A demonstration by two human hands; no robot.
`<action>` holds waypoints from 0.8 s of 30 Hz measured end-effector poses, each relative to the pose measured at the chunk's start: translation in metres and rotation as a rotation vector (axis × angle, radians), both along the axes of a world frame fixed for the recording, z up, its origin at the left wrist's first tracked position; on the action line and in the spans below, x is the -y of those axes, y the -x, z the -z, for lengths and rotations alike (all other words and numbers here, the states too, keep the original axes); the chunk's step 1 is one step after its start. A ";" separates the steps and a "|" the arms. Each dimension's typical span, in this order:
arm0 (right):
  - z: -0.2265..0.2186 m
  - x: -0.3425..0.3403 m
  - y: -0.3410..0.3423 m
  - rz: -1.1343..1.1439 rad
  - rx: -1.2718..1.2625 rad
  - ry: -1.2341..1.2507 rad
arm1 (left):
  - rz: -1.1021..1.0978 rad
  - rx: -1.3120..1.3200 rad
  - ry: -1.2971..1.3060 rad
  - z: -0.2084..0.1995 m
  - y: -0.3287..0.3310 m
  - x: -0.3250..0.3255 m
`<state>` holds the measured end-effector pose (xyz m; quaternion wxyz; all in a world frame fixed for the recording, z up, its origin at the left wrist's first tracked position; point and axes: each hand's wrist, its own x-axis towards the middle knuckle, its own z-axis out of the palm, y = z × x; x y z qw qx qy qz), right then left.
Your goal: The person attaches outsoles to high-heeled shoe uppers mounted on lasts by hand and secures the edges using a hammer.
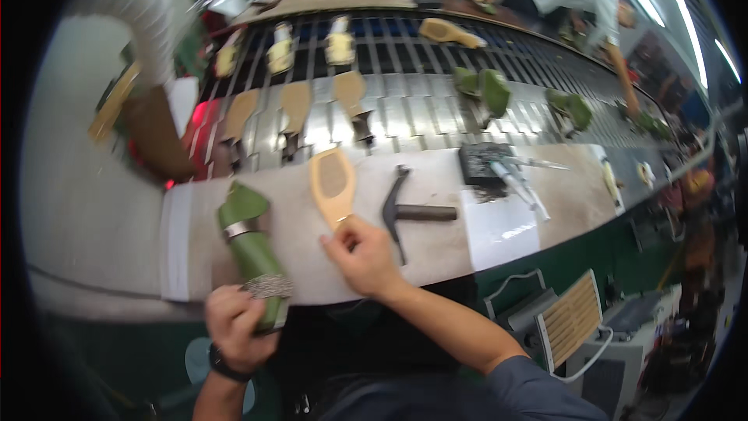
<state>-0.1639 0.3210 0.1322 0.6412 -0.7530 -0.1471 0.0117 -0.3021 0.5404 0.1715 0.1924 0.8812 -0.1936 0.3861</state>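
My left hand [234,329] is closed round the near end of a green shoe last [253,253]. A shiny silver strap crosses the last near its far, pointed end, and a glittery band wraps it just beyond my fingers. My right hand [366,257] pinches the narrow end of a tan shoe sole [333,179], which has a darker brown patch in its wide part. That sole is over the pale work board [296,210], pointing away from me. To its right, a hammer [421,213] with a dark curved head lies on the board.
Beyond the board runs a slatted metal conveyor [417,121] carrying several soles [296,105] and green lasts [494,92]. A black block [481,164], slim tools [510,181] and white paper [500,234] are at right. A ribbed white hose [144,19] hangs left. Two people work across the line.
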 end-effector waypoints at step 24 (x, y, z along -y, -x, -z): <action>0.029 0.083 0.113 -0.188 -1.018 -0.714 | 0.185 -0.167 -0.018 0.079 0.010 0.001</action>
